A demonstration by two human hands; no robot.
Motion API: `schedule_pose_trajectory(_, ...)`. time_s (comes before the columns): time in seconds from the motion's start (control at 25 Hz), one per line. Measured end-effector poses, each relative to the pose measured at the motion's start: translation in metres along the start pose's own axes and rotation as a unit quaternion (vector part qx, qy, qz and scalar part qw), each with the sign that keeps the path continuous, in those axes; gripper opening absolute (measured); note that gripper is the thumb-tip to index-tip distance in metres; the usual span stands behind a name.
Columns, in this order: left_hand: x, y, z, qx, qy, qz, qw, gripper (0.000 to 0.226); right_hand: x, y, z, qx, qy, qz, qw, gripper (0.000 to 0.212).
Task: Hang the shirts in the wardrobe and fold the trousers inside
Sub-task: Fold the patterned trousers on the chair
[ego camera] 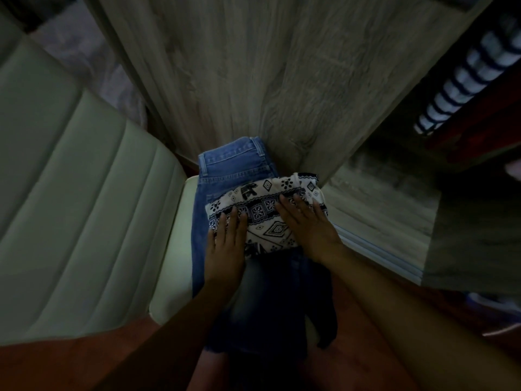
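A pair of blue jeans (225, 170) lies stretched out lengthwise in front of me, its waistband at the far end against the wooden wardrobe door (253, 80). On top of the jeans lies a folded black-and-white patterned pair of trousers (265, 213). My left hand (225, 246) presses flat on the patterned cloth's left edge, fingers straight. My right hand (307, 224) lies flat on its right half, fingers spread.
A pale green padded seat (70, 207) fills the left side. To the right the wardrobe stands open, with a striped garment (462, 86) hanging inside and a wooden shelf (380, 193) below it. The floor is reddish-brown.
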State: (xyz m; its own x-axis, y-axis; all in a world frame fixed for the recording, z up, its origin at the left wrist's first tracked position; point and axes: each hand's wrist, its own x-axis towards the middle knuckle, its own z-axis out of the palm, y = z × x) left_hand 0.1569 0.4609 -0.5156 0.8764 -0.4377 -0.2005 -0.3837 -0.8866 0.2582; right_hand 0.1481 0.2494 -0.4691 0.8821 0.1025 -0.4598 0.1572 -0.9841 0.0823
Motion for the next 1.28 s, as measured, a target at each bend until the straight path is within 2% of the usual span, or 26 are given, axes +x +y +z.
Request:
schedule_pose_trajectory(0.08,0.004,-0.003,0.002,0.003,0.013,-0.002,1.0,0.099,0.002,0.004,-0.002,0.023,-0.009,-0.007,1.0,0.096)
schedule_pose_trajectory(0.2,0.008,0.0,0.001,0.005,-0.008,-0.017,1.0,0.099,-0.002,0.002,-0.003,0.011,0.0,-0.012,1.0,0.104)
schedule_pose_trajectory(0.28,0.008,0.001,0.002,0.002,0.002,-0.02,1.0,0.1,0.0,0.001,-0.001,0.014,-0.001,-0.008,1.0,0.097)
schedule_pose_trajectory(0.36,0.01,-0.003,-0.001,0.009,0.022,-0.014,1.0,0.093,0.005,0.002,-0.003,0.025,0.01,-0.002,1.0,0.087)
schedule_pose_trajectory(0.44,0.01,-0.008,-0.006,0.006,0.048,0.004,0.999,0.077,0.001,0.001,0.0,0.069,0.074,-0.003,0.995,0.079)
schedule_pose_trajectory(0.52,0.008,-0.012,-0.016,-0.017,0.102,0.019,0.994,0.062,-0.004,-0.001,0.004,0.092,0.19,-0.023,0.977,0.073)
schedule_pose_trajectory(0.64,0.005,-0.016,-0.028,-0.078,0.139,0.016,0.987,0.052,-0.009,-0.001,0.01,0.163,0.222,-0.011,0.961,0.08)
schedule_pose_trajectory(0.76,0.001,-0.012,-0.032,-0.091,0.091,0.013,0.992,0.066,-0.012,-0.002,0.002,0.233,0.22,-0.023,0.947,0.074)
schedule_pose_trajectory(0.88,-0.007,0.002,-0.028,-0.02,0.001,-0.004,1.0,0.101,-0.011,-0.002,0.006,0.232,0.236,-0.036,0.943,0.076)
schedule_pose_trajectory(0.96,-0.006,0.011,-0.023,0.015,-0.02,-0.004,1.0,0.11,-0.011,-0.004,0.014,0.22,0.239,-0.041,0.945,0.08)
schedule_pose_trajectory(1.08,0.002,0.011,-0.011,0.053,0.013,0.02,0.998,0.104,-0.011,-0.003,0.021,0.211,0.226,-0.042,0.95,0.081)
schedule_pose_trajectory(1.16,0.006,0.001,-0.005,0.032,0.044,0.032,0.998,0.093,-0.01,0.001,0.022,0.202,0.229,-0.043,0.951,0.078)
schedule_pose_trajectory(1.28,0.006,-0.018,-0.013,0.003,0.045,0.052,0.998,0.08,-0.01,0.002,0.021,0.212,0.238,-0.046,0.947,0.071)
